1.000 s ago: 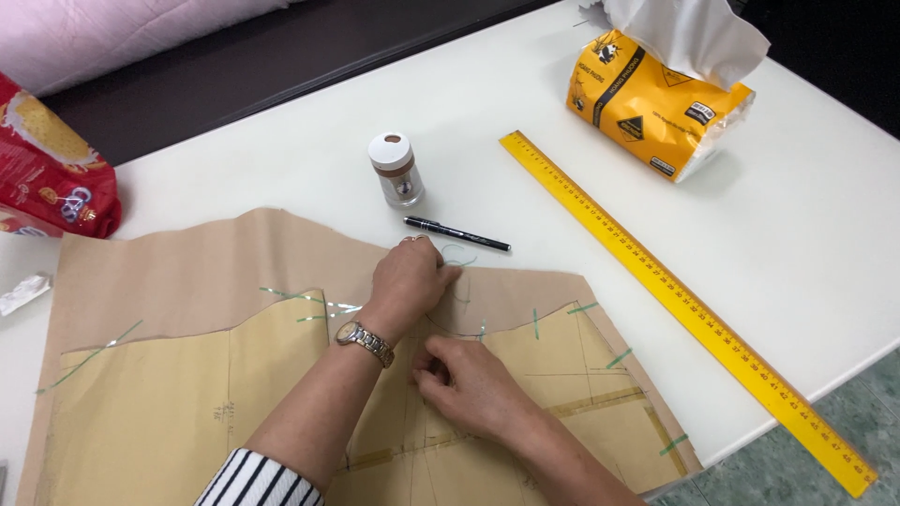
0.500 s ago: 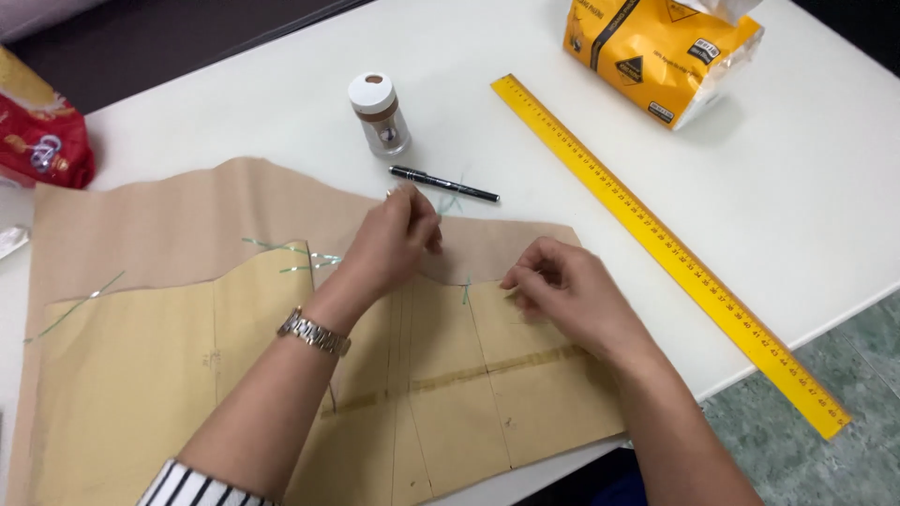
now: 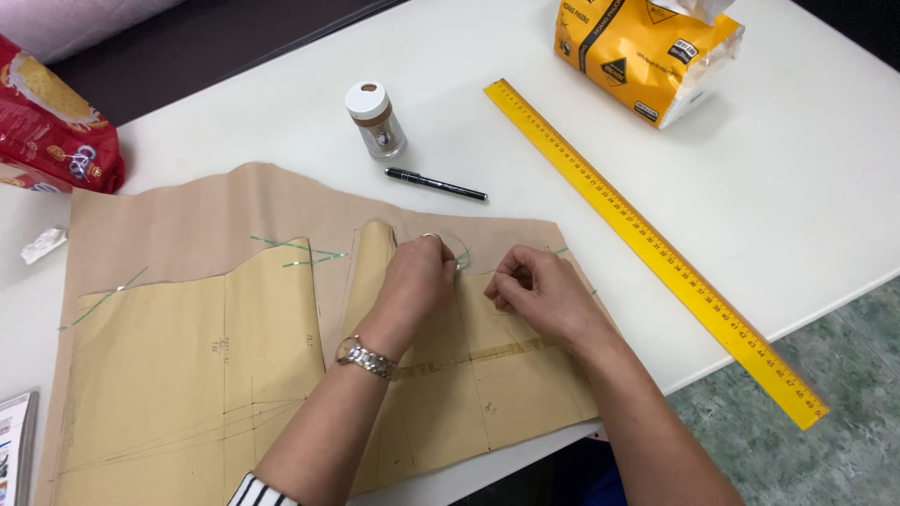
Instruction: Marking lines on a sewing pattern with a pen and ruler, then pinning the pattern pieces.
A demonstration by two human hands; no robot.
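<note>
A person's two hands work at the top edge of a tan paper pattern piece point(image 3: 187, 375) pinned with green-headed pins point(image 3: 298, 253) onto a larger sheet of brown fabric point(image 3: 216, 220), both lying flat on a white worktop point(image 3: 806, 215). The left hand point(image 3: 417, 281), a metal wristwatch point(image 3: 364, 356) on its wrist, rests knuckles-up on the pattern, its fingers point(image 3: 433, 251) curled and pressing where a narrow strip of the paper lifts at the upper edge; whether they pinch anything cannot be told. The right hand point(image 3: 539, 295) lies just beside it on the pattern, fingers point(image 3: 506, 281) drawn in close together as if nipping something small, though what they hold is too small to make out. Beyond the fabric, a black pen point(image 3: 436, 184) lies near a small clear jar with a white lid point(image 3: 375, 118). A long yellow ruler point(image 3: 647, 239) runs diagonally along the right of the worktop, with a yellow pack of tissues point(image 3: 647, 52) beyond it. A red snack packet point(image 3: 52, 122) sits at the far left edge.
</note>
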